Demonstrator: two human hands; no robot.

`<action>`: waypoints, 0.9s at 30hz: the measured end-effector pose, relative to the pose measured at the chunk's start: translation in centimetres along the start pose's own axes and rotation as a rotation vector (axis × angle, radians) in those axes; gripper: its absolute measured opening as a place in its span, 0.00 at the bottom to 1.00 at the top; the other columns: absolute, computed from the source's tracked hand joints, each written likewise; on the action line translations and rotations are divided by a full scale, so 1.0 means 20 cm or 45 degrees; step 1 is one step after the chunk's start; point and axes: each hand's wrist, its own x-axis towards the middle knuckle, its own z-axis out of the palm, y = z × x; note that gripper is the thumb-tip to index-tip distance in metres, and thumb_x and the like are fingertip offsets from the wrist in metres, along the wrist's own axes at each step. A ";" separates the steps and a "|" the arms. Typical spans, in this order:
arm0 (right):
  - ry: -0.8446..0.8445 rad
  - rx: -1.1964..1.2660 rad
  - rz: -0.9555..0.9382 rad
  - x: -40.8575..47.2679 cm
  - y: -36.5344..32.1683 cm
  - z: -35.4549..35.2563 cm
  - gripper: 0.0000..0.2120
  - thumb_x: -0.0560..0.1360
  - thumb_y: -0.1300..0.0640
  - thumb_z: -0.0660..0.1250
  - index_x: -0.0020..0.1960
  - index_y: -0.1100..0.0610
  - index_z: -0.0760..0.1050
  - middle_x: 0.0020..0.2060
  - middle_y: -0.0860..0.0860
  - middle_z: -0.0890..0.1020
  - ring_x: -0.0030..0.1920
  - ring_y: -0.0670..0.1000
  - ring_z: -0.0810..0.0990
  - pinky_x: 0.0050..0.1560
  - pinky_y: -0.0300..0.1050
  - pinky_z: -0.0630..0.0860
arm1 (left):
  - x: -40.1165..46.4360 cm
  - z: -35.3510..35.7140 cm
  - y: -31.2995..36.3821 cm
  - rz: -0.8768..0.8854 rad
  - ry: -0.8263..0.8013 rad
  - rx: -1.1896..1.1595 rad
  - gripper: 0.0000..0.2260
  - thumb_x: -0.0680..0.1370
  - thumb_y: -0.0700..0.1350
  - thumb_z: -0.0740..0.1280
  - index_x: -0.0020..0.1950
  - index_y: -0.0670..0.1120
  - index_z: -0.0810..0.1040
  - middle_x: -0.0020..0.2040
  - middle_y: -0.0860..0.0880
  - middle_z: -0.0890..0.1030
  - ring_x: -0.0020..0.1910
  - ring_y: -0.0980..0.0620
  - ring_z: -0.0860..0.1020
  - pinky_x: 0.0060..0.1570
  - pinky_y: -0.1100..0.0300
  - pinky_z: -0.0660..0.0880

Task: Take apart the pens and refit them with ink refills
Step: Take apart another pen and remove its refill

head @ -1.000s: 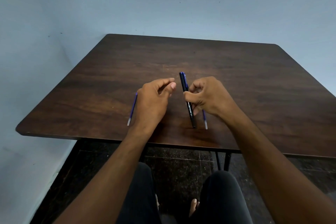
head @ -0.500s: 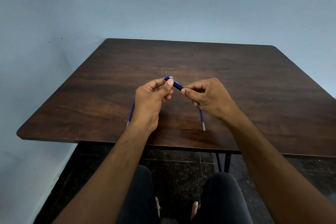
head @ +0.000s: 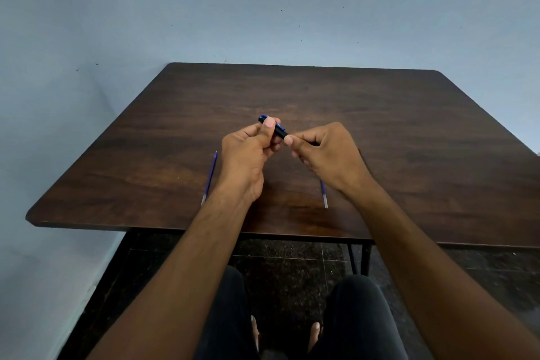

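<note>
A black pen with a blue clip [head: 279, 131] is held above the middle of the dark wooden table [head: 409, 131]. My left hand [head: 248, 158] pinches its clip end between thumb and fingers. My right hand [head: 327, 155] grips the other end, which is hidden inside the fingers. One blue ink refill [head: 209, 178] lies on the table just left of my left wrist. A second blue refill [head: 323, 195] lies under my right hand, with only its near end showing.
The table's near edge [head: 175, 228] runs just past my forearms, and a pale blue wall stands behind and to the left. My knees and a dark tiled floor [head: 292, 260] show below the table.
My right hand lifted the pen off the table and turned it sideways. My left hand then came in and took the clip end. Both refills have stayed put.
</note>
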 end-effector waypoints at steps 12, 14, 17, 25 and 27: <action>0.314 -0.279 -0.242 -0.11 0.04 -0.08 0.19 0.79 0.57 0.71 0.31 0.61 0.76 0.26 0.59 0.74 0.28 0.53 0.70 0.32 0.50 0.66 | 0.20 -0.23 0.40 0.140 0.511 -0.077 0.08 0.81 0.41 0.68 0.42 0.41 0.80 0.35 0.46 0.81 0.31 0.54 0.76 0.36 0.63 0.78; 0.327 -0.287 -0.268 -0.08 0.04 -0.07 0.19 0.79 0.57 0.71 0.33 0.66 0.77 0.28 0.61 0.77 0.29 0.57 0.73 0.32 0.52 0.68 | 0.18 -0.18 0.35 0.183 0.429 0.008 0.08 0.80 0.41 0.69 0.42 0.41 0.82 0.32 0.48 0.83 0.29 0.55 0.77 0.36 0.63 0.79; 0.307 -0.273 -0.271 -0.04 0.03 -0.03 0.19 0.80 0.56 0.70 0.36 0.68 0.78 0.31 0.62 0.80 0.34 0.62 0.77 0.34 0.52 0.72 | 0.14 -0.10 0.21 0.167 0.298 0.048 0.09 0.81 0.40 0.68 0.41 0.41 0.81 0.35 0.45 0.79 0.27 0.55 0.73 0.34 0.63 0.76; 0.239 -0.219 -0.059 -0.03 0.11 0.00 0.17 0.79 0.55 0.70 0.36 0.64 0.80 0.34 0.62 0.83 0.31 0.54 0.76 0.34 0.48 0.74 | 0.12 -0.14 -0.03 -0.027 0.076 0.375 0.10 0.73 0.43 0.77 0.47 0.36 0.85 0.37 0.43 0.83 0.29 0.55 0.76 0.38 0.58 0.78; 0.217 -0.221 -0.004 -0.03 0.11 0.01 0.15 0.80 0.55 0.69 0.38 0.63 0.82 0.36 0.62 0.84 0.31 0.56 0.78 0.37 0.52 0.79 | 0.12 -0.15 -0.02 -0.034 0.015 0.496 0.10 0.71 0.44 0.79 0.48 0.40 0.85 0.35 0.45 0.85 0.28 0.56 0.76 0.34 0.61 0.77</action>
